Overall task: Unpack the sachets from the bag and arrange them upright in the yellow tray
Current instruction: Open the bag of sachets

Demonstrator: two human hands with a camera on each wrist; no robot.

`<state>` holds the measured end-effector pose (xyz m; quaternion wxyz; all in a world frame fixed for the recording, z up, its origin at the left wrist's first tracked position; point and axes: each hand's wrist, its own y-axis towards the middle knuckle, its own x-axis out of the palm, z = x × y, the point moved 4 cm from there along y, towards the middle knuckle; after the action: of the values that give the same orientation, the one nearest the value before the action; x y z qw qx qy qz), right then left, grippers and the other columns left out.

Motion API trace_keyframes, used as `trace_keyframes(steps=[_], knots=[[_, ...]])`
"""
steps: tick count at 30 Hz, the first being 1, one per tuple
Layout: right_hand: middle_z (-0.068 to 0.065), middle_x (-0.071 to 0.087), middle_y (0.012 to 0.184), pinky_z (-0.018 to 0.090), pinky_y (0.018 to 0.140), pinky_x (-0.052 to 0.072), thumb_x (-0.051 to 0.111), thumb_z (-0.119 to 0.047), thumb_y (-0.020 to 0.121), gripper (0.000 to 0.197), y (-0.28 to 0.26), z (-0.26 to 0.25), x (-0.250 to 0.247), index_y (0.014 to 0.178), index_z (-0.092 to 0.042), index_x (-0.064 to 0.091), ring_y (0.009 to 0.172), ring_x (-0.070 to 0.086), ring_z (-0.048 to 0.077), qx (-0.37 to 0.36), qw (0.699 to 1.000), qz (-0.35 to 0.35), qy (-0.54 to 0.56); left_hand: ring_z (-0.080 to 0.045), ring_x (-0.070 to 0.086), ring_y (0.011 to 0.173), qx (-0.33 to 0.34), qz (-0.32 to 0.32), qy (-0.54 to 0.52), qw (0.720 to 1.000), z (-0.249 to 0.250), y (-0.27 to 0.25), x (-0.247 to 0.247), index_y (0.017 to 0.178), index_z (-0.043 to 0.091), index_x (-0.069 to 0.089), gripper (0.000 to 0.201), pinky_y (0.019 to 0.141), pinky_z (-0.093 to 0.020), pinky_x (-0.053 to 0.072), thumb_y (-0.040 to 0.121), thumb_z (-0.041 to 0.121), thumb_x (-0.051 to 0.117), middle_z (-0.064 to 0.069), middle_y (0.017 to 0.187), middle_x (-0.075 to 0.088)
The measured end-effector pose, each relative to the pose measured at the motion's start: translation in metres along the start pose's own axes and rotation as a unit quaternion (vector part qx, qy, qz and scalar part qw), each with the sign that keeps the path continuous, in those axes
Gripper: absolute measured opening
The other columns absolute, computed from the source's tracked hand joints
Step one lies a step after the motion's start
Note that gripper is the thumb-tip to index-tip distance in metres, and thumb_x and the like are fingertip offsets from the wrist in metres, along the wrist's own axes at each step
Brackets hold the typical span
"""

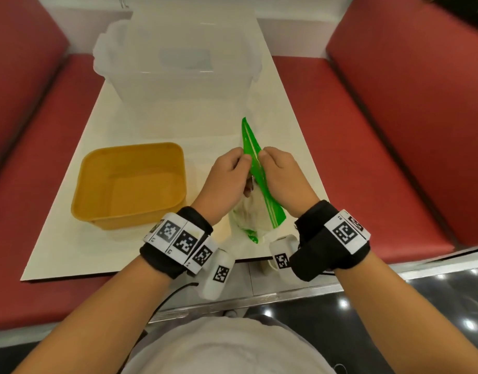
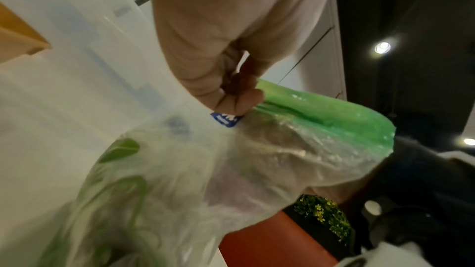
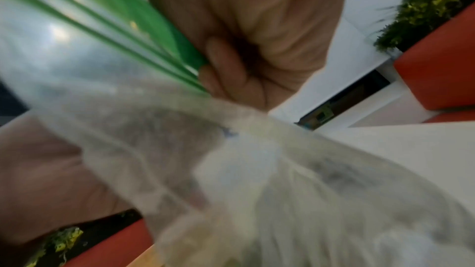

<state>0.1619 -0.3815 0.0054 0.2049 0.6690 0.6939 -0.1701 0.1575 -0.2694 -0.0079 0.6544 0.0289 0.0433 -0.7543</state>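
A clear plastic bag (image 1: 252, 211) with a green zip strip along its top stands on the white table. My left hand (image 1: 228, 174) pinches the strip from the left and my right hand (image 1: 279, 171) pinches it from the right, thumbs nearly touching at the seam. In the left wrist view my left hand (image 2: 231, 98) grips the green strip of the bag (image 2: 231, 170), and a blue sachet corner (image 2: 226, 121) shows under the fingers. In the right wrist view my right hand (image 3: 231, 72) holds the blurred bag (image 3: 257, 170). The yellow tray (image 1: 97, 211) sits left of the bag with nothing in it.
A large translucent storage box (image 1: 178, 85) stands at the far end of the white table (image 1: 70, 252). Red bench seats (image 1: 367, 130) run along both sides. The table's near edge lies just under my wrists.
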Motion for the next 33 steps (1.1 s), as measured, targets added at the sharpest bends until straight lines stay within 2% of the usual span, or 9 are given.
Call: trace_keyframes(steps=[4,8,10,12,15,19,22,28,33], knots=[[0.007,0.045,0.064,0.032,0.058,0.038,0.034,-0.014,0.103,0.031,0.006,0.006,-0.002,0.076,-0.006,0.049,0.057,0.042,0.015,0.008,0.997,0.001,0.073,-0.009,0.052,0.058,-0.009,-0.003,-0.108,0.994,-0.003,0.0,0.006,0.098,0.002,0.053,0.021,0.054,-0.02,0.046,0.104,0.009,0.034,-0.007,0.073,0.052],[0.014,0.049,0.066,0.049,0.062,0.048,0.035,-0.023,0.101,0.034,0.011,0.008,0.008,0.075,-0.006,0.049,0.06,0.048,0.027,-0.003,0.998,0.015,0.066,-0.014,0.05,0.058,-0.027,0.061,-0.095,0.993,-0.01,0.005,0.009,0.084,0.004,0.051,0.026,0.053,-0.027,0.044,0.102,0.02,0.04,-0.008,0.068,0.048],[0.012,0.051,0.063,0.046,0.059,0.047,0.036,-0.022,0.102,0.036,0.011,0.006,0.013,0.073,-0.005,0.049,0.058,0.049,0.028,-0.01,0.999,0.016,0.042,-0.018,0.057,0.064,-0.035,0.088,-0.029,0.995,-0.01,0.008,0.01,0.081,0.003,0.057,0.044,0.059,-0.032,0.047,0.098,0.041,0.042,-0.007,0.07,0.057],[0.004,0.05,0.06,0.036,0.055,0.04,0.037,-0.019,0.102,0.037,0.011,0.004,0.014,0.069,-0.01,0.049,0.056,0.046,0.016,-0.012,0.999,0.022,0.04,-0.015,0.061,0.07,-0.031,0.104,0.03,0.994,-0.006,0.011,0.012,0.079,0.012,0.062,0.048,0.064,-0.029,0.048,0.098,0.051,0.04,-0.002,0.072,0.064],[0.003,0.051,0.062,0.035,0.058,0.039,0.038,-0.019,0.103,0.038,0.013,0.005,0.013,0.07,-0.005,0.053,0.059,0.046,0.014,-0.007,0.998,0.033,0.053,-0.011,0.057,0.067,-0.016,0.127,0.064,0.99,-0.003,0.016,0.013,0.07,0.023,0.057,0.042,0.062,-0.027,0.041,0.102,0.04,0.037,0.004,0.067,0.059],[0.008,0.047,0.062,0.037,0.06,0.039,0.036,-0.02,0.103,0.042,0.018,0.01,0.014,0.071,0.003,0.051,0.061,0.042,0.018,-0.008,0.996,0.038,0.074,-0.011,0.048,0.059,-0.001,0.159,0.048,0.986,-0.004,0.018,0.014,0.064,0.023,0.048,0.043,0.06,-0.027,0.034,0.105,0.025,0.034,0.005,0.06,0.05],[0.004,0.042,0.06,0.03,0.058,0.033,0.036,-0.017,0.104,0.038,0.019,0.014,0.013,0.069,-0.006,0.047,0.058,0.038,0.013,0.004,0.993,0.035,0.115,-0.012,0.046,0.058,-0.001,0.158,0.01,0.987,-0.007,0.018,0.016,0.065,0.021,0.047,0.042,0.059,-0.028,0.036,0.105,0.023,0.035,0.005,0.06,0.048],[0.005,0.046,0.062,0.024,0.057,0.037,0.036,-0.018,0.104,0.036,0.019,0.02,0.012,0.073,-0.007,0.052,0.057,0.043,0.011,0.044,0.98,0.01,0.194,-0.011,0.052,0.062,-0.028,0.132,-0.058,0.989,-0.014,0.02,0.02,0.072,0.019,0.054,0.038,0.062,-0.028,0.043,0.105,0.023,0.035,0.003,0.063,0.055],[0.009,0.045,0.064,0.025,0.055,0.036,0.037,-0.018,0.104,0.034,0.021,0.023,0.012,0.077,-0.006,0.052,0.057,0.042,0.014,0.061,0.971,0.005,0.232,-0.023,0.062,0.079,-0.041,0.116,-0.099,0.987,-0.016,0.021,0.02,0.094,0.0,0.061,0.039,0.079,-0.047,0.053,0.105,0.025,0.034,-0.027,0.088,0.065]])
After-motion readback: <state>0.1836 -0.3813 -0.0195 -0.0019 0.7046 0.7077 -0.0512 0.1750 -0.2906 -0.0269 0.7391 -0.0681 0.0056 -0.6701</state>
